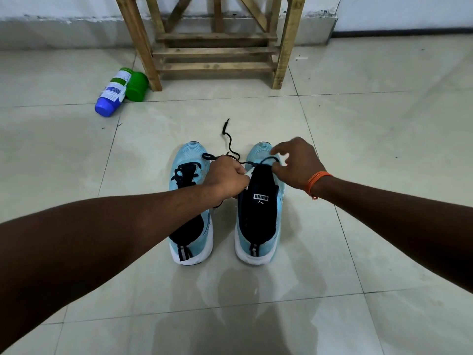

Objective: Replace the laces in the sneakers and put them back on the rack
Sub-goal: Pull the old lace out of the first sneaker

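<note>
Left hand (pixel 226 179) fingers clench the black lace (pixel 225 126) above the right sneaker (pixel 258 221); right hand (pixel 298 165) pinches it.

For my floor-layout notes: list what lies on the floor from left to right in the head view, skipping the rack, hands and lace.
white bottle with blue cap → green container → left sneaker → right sneaker

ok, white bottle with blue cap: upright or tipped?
Tipped: the white blue-capped plastic bottle lies sideways on the tiled floor, cap toward the camera.
</note>
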